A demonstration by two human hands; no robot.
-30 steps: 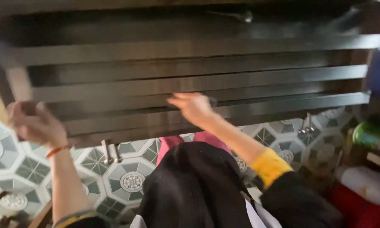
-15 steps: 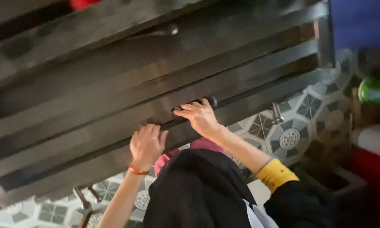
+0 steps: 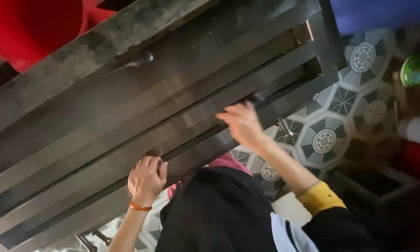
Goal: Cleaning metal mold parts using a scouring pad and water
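Patterned tile floor (image 3: 326, 140); both hands (image 3: 147, 179) (image 3: 241, 123) at metal rack (image 3: 172, 107) edge.

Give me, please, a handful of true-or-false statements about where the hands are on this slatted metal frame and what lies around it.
1. Both hands rest on the dark metal frame. True.
2. The left hand wears an orange band at the wrist. True.
3. The right hand holds a hammer. False: it holds no tool, its fingers lie on a slat.
4. The floor is plain grey concrete. False: it has patterned tiles.
5. The right sleeve has a yellow cuff. True.
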